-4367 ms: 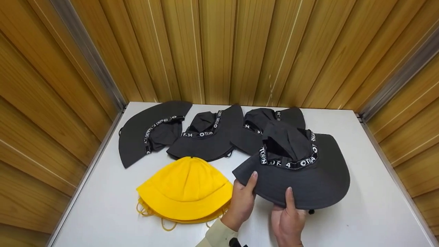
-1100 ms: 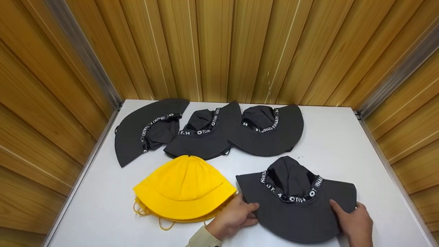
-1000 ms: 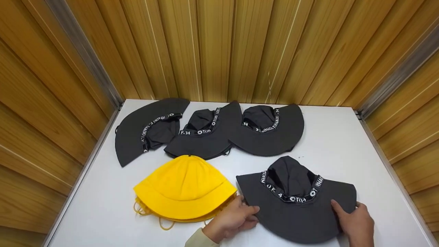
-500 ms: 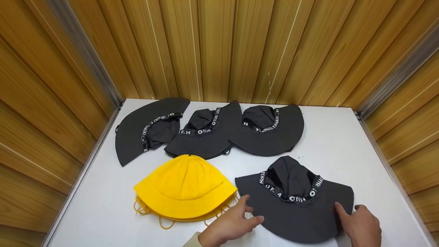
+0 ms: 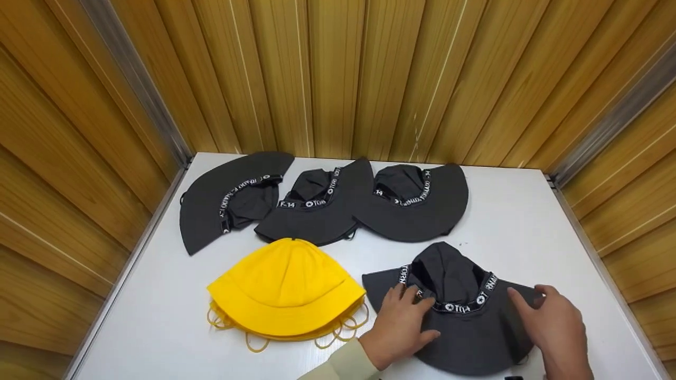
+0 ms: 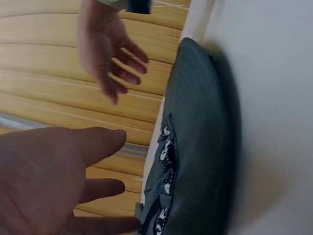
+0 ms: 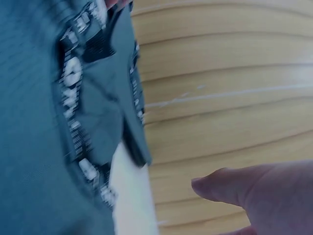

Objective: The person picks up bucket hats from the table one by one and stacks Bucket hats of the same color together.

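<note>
A dark grey sun hat (image 5: pixel 470 340) with a wide brim and a black-and-white lettered band lies at the front right, its soft crown toward the back. Over the left part of its brim is my left hand (image 5: pixel 398 327), fingers spread and holding nothing. My right hand (image 5: pixel 554 324) hovers at the brim's right end, thumb apart from the fingers. In the left wrist view the right hand (image 6: pixel 105 54) hangs in the air above the hat (image 6: pixel 195 122). The right wrist view shows the right thumb (image 7: pixel 220 186) clear of the fabric.
Yellow hats (image 5: pixel 288 285) with thin elastic loops lie nested left of my left hand. Behind them, three dark hats stand in a row: left (image 5: pixel 206 206), middle (image 5: pixel 306 227) and right (image 5: pixel 412 224). Wood-patterned walls (image 5: pixel 332 79) enclose the white table (image 5: pixel 528 227).
The dark hat came down from both hands to the front right of the table. My hands let go of its brim; the left moved up over the brim, the right rose a little.
</note>
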`<state>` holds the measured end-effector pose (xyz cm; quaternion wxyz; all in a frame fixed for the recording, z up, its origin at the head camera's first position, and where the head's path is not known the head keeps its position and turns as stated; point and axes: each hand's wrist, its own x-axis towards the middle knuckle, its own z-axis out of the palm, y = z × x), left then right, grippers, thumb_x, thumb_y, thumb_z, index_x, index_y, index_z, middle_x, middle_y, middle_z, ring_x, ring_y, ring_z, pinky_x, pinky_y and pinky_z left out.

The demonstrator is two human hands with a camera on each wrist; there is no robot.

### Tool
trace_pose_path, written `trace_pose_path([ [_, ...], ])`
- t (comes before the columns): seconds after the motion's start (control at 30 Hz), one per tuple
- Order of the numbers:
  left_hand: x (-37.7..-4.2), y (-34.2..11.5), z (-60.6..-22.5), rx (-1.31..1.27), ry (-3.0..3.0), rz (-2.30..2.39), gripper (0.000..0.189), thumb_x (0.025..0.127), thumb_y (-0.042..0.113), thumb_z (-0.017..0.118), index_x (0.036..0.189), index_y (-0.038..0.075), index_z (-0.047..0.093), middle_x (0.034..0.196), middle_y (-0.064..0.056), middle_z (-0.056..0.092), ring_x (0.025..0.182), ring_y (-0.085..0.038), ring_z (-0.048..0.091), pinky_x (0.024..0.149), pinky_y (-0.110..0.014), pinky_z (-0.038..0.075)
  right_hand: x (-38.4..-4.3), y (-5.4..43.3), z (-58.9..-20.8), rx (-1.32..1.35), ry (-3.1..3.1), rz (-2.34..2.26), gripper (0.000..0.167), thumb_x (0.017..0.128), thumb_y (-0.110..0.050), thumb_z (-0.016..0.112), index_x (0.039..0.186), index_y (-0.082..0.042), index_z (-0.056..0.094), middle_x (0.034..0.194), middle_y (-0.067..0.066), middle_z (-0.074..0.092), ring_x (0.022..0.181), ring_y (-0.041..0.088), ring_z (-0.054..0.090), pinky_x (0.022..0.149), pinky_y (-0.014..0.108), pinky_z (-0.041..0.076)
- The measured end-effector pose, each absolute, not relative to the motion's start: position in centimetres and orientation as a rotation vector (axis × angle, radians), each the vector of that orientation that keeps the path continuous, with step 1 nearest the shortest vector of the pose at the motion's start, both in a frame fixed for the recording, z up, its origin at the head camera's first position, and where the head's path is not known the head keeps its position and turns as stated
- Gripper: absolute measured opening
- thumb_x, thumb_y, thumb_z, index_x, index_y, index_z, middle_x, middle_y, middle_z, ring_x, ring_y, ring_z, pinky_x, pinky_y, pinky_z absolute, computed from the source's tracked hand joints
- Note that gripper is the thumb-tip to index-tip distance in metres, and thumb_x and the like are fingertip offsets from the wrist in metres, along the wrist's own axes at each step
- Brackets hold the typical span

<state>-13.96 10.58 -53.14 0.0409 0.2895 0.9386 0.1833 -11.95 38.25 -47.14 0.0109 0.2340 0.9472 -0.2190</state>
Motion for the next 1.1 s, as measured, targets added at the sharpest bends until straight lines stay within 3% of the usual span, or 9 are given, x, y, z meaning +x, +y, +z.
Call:
trace_pose_path([
  [0.2,-14.3,12.7,-54.7,0.791,2.843,0.357,0.079,0.078,0.073,0.073,0.148,0.044,0.05,0.165,-0.013,0.033,0.15,-0.049,0.03,0.12,-0.064,0.03,-13.2,36.7,-45.1,0.525,3.03,-0.693,0.08,0.098,-0.054,0.06,0.141,0.013,0.048,0.121,0.036,0.064,0.11,0.053,0.062,0.086,0.061,0.049],
  [0.43,-14.5,13.5,-55.0,0.735,2.806,0.295,0.086,0.072,0.074,0.077,0.149,0.049,0.047,0.167,-0.012,0.029,0.153,-0.05,0.024,0.119,-0.068,0.028,-16.4,34.8,-43.3,0.287,3.122,-0.663,0.075,0.097,-0.051,0.063,0.137,0.011,0.053,0.117,0.034,0.068,0.104,0.05,0.065,0.082,0.061,0.051],
  [0.7,-14.7,13.6,-55.0,0.717,2.811,0.242,0.088,0.068,0.075,0.079,0.147,0.049,0.049,0.165,-0.012,0.033,0.151,-0.05,0.029,0.117,-0.069,0.031,-25.5,34.4,-45.4,0.235,2.959,-0.731,0.071,0.098,-0.051,0.06,0.137,0.009,0.054,0.124,0.034,0.065,0.112,0.049,0.063,0.091,0.057,0.052],
  [0.87,-14.8,13.4,-55.2,0.705,2.799,0.178,0.088,0.069,0.077,0.076,0.148,0.049,0.048,0.166,-0.011,0.032,0.151,-0.048,0.029,0.117,-0.067,0.032,-30.5,34.4,-48.2,0.346,2.837,-0.813,0.079,0.099,-0.05,0.057,0.143,0.014,0.046,0.142,0.038,0.051,0.128,0.051,0.053,0.103,0.055,0.05],
  [0.93,-14.9,13.5,-55.2,0.717,2.798,0.182,0.087,0.07,0.077,0.076,0.148,0.05,0.047,0.166,-0.011,0.032,0.151,-0.048,0.029,0.117,-0.067,0.033,-31.6,34.7,-49.1,0.437,2.766,-0.912,0.081,0.099,-0.049,0.057,0.145,0.015,0.04,0.142,0.038,0.048,0.115,0.047,0.061,0.096,0.05,0.054],
  [1.0,-14.9,13.6,-55.2,0.733,2.797,0.199,0.087,0.07,0.077,0.076,0.148,0.049,0.047,0.166,-0.011,0.032,0.151,-0.048,0.029,0.117,-0.067,0.033,-32.2,35.0,-49.7,0.561,2.654,-1.062,0.077,0.098,-0.048,0.059,0.142,0.014,0.041,0.119,0.032,0.057,0.088,0.033,0.067,0.082,0.042,0.059],
  [1.07,-14.8,13.8,-55.1,0.744,2.795,0.204,0.087,0.071,0.077,0.075,0.148,0.05,0.047,0.166,-0.011,0.032,0.151,-0.048,0.028,0.118,-0.067,0.032,-32.5,35.3,-50.1,0.687,2.523,-1.229,0.07,0.097,-0.046,0.06,0.134,0.01,0.043,0.103,0.019,0.056,0.07,0.02,0.06,0.072,0.035,0.058],
  [1.1,-14.8,13.8,-55.1,0.744,2.792,0.209,0.087,0.071,0.076,0.075,0.148,0.05,0.047,0.166,-0.011,0.032,0.152,-0.048,0.028,0.118,-0.067,0.032,-32.6,35.4,-50.3,0.747,2.438,-1.323,0.07,0.097,-0.046,0.061,0.136,0.009,0.04,0.102,0.015,0.054,0.069,0.016,0.057,0.071,0.033,0.059],
])
